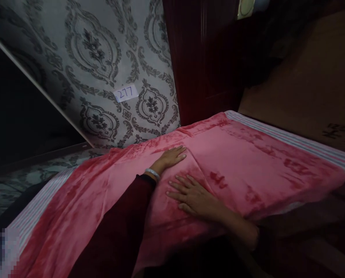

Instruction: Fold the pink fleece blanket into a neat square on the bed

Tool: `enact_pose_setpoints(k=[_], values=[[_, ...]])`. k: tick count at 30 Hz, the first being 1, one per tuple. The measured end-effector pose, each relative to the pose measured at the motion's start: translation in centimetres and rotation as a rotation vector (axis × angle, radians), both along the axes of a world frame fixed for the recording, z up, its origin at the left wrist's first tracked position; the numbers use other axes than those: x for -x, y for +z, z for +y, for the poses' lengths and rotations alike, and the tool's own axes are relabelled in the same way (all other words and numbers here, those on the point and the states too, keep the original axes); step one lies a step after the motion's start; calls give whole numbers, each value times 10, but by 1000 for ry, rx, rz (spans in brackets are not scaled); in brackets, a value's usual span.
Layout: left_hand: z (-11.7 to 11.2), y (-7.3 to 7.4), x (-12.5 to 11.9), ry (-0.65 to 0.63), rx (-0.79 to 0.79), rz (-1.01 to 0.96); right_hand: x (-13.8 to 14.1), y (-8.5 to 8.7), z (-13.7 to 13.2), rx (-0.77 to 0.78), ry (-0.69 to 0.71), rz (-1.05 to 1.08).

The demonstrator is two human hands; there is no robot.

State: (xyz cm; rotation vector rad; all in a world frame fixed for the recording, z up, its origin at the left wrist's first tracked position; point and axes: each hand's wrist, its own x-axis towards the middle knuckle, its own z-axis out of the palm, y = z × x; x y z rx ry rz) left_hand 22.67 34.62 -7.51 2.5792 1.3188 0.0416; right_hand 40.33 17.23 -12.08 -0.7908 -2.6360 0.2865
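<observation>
The left hand [172, 157] and right hand [196, 197] lie open on the pink plush blanket [236, 150], seemingly mostly spread: smoother toward 2 o'clock, left rumpled toward 8 o'clock.

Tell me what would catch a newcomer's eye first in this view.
Most likely the pink blanket, bright against the dark room and spread across the middle of the view. Next, the left hand, with a bracelet at its wrist, and the right hand, both resting open on it near the center. Behind, the paper marked 277 stands out on the patterned wallpaper.
</observation>
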Motion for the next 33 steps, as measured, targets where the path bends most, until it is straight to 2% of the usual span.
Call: enact_pose_setpoints(k=[5, 9, 14, 17, 20, 22, 24, 27, 30, 33], values=[[13, -6, -5, 71, -62, -24, 1, -3, 0, -31, -24, -3], [10, -8, -9, 125, -121, -42, 1, -5, 1, -101, -35, -14], [-4, 8, -9, 171, -185, -24, 0, -9, 3, -152, -35, -57], [-20, 20, 7, 89, -142, 3, -2, -12, 4, -183, -26, -56], [-50, 30, 39, -26, -78, 26, -4, -17, 5, -192, -34, -53], [-79, 36, 65, -42, -48, 43, -5, -19, 6, -186, -35, -62], [-113, 41, 91, 16, -32, 69, -6, -17, 8, -177, -24, -70], [-167, 44, 125, 184, -47, 119, -11, -8, 11, -159, -29, -66], [-214, 34, 150, 335, -133, 170, -19, 2, 12, -156, -146, -49], [-244, 13, 165, 427, -225, 188, -24, -1, 10, -168, -277, -70]])
